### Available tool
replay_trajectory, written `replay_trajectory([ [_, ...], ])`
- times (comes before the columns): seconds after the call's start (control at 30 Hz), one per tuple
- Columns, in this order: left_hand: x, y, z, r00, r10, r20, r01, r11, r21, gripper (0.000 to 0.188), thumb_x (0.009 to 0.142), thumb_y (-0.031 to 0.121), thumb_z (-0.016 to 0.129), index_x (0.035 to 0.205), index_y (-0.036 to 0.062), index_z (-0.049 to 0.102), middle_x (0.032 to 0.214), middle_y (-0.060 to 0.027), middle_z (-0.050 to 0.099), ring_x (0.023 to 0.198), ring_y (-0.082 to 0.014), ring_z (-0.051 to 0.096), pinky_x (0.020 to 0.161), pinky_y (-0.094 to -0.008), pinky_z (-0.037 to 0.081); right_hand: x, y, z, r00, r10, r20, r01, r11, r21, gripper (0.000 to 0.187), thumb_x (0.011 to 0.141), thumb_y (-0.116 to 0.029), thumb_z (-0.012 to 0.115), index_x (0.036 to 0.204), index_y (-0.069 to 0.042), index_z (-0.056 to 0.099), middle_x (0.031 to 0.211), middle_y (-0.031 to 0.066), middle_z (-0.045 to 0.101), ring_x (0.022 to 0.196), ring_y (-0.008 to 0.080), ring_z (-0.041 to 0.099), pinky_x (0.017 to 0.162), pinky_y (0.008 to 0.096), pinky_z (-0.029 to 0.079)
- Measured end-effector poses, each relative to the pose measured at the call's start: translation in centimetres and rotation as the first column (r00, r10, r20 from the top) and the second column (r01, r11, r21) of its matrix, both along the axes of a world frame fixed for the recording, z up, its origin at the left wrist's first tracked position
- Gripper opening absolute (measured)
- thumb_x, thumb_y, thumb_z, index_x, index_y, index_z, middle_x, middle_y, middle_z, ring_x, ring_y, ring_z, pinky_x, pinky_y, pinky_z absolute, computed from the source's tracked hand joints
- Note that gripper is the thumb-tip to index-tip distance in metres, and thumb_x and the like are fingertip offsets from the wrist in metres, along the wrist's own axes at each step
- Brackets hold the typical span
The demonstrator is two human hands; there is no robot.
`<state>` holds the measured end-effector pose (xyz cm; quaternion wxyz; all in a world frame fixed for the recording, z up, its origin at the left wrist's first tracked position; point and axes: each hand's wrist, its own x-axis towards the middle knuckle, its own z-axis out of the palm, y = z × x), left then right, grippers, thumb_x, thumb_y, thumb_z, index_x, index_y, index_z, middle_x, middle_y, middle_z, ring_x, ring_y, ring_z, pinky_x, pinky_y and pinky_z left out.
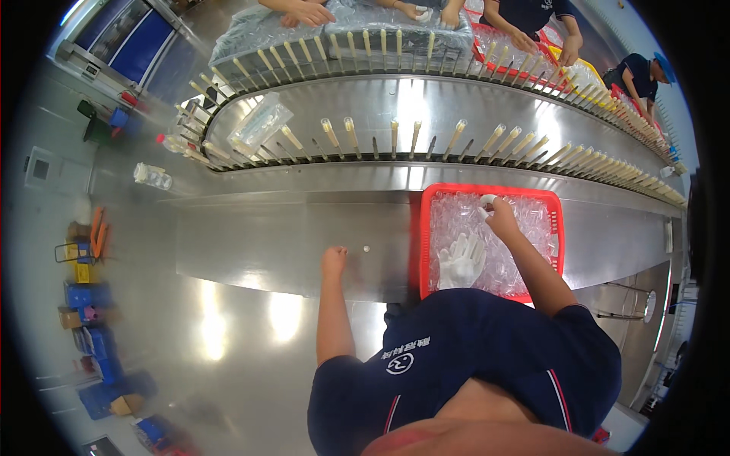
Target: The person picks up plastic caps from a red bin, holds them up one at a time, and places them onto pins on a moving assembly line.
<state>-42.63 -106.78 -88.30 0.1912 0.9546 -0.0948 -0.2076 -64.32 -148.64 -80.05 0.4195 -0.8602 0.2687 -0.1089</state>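
L hand (333, 260) loosely curled at steel table (243, 235), can't tell if holding anything; small white disc (366, 248) just R. R hand (502, 219), fingers bent narrow, over clear plastic pcs (494, 266) in red basket (424, 243); grip unclear. White glove (461, 262) atop pcs. Beyond: upright pegs (395, 137).

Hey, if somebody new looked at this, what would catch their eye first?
Probably the bright red basket of clear plastic pieces in front of the person, with a white glove lying on them and the right hand at them. Beyond it, upright rods, mostly pale-tipped, line a long loop around a shiny metal surface.
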Motion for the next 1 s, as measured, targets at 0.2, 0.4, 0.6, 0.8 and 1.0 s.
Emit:
replay_trajectory([
  [0.2,-2.5,-6.5,4.7,0.984,0.135,0.112,-0.145,0.986,0.085,0.035,0.067,0.033,0.070,0.081,0.0021,0.063,0.078,-0.0205,0.061,0.068,-0.0355,0.058,0.060,-0.0409,0.045,-2.7,-3.4,-0.2,0.999,0.027,-0.035,-0.026,0.999,0.019,0.015,0.071,-0.008,0.064,0.084,-0.003,0.059,0.074,0.0111,0.060,0.068,0.0219,0.059,0.063,0.0314,0.047],
  [0.4,-3.6,-8.7,1.0,0.989,0.082,0.124,-0.064,0.987,-0.146,0.023,0.073,0.020,0.065,0.089,0.0033,0.061,0.077,-0.0180,0.062,0.070,-0.0335,0.060,0.061,-0.0375,0.046,-4.1,-6.0,-0.6,0.998,0.061,-0.022,-0.061,0.998,0.018,0.015,0.071,-0.009,0.064,0.084,-0.003,0.060,0.071,0.0119,0.059,0.064,0.0227,0.058,0.060,0.0323,0.046],
  [0.6,-5.9,-14.1,2.5,0.977,0.104,-0.187,-0.142,0.968,-0.207,0.042,0.079,0.007,0.051,0.121,0.0105,0.043,0.083,-0.0166,0.063,0.077,-0.0257,0.063,0.066,-0.0354,0.047,-6.7,-9.5,-2.2,0.998,0.026,-0.053,-0.026,1.000,0.015,0.019,0.071,-0.010,0.064,0.088,-0.004,0.060,0.070,0.0119,0.059,0.063,0.0222,0.058,0.059,0.0321,0.046],
  [0.8,-8.8,-14.2,-1.0,0.940,-0.211,-0.268,0.146,0.959,-0.244,0.068,0.082,-0.001,0.041,0.139,0.0191,0.011,0.096,-0.0193,0.054,0.086,-0.0242,0.061,0.064,-0.0298,0.049,-7.5,-12.0,-4.4,0.991,0.121,-0.048,-0.122,0.992,-0.019,0.023,0.071,-0.009,0.063,0.094,-0.005,0.060,0.072,0.0125,0.059,0.065,0.0227,0.058,0.061,0.0321,0.046],
  [1.0,-13.3,-19.2,6.1,0.760,-0.118,-0.639,-0.147,0.927,-0.345,0.068,0.082,-0.003,0.040,0.139,0.0212,0.012,0.088,-0.0120,0.052,0.075,-0.0227,0.063,0.055,-0.0264,0.048,-9.9,-13.5,-6.8,0.992,0.127,-0.024,-0.126,0.992,0.033,0.023,0.072,-0.008,0.062,0.095,-0.005,0.060,0.073,0.0129,0.059,0.066,0.0228,0.058,0.062,0.0321,0.047],
])
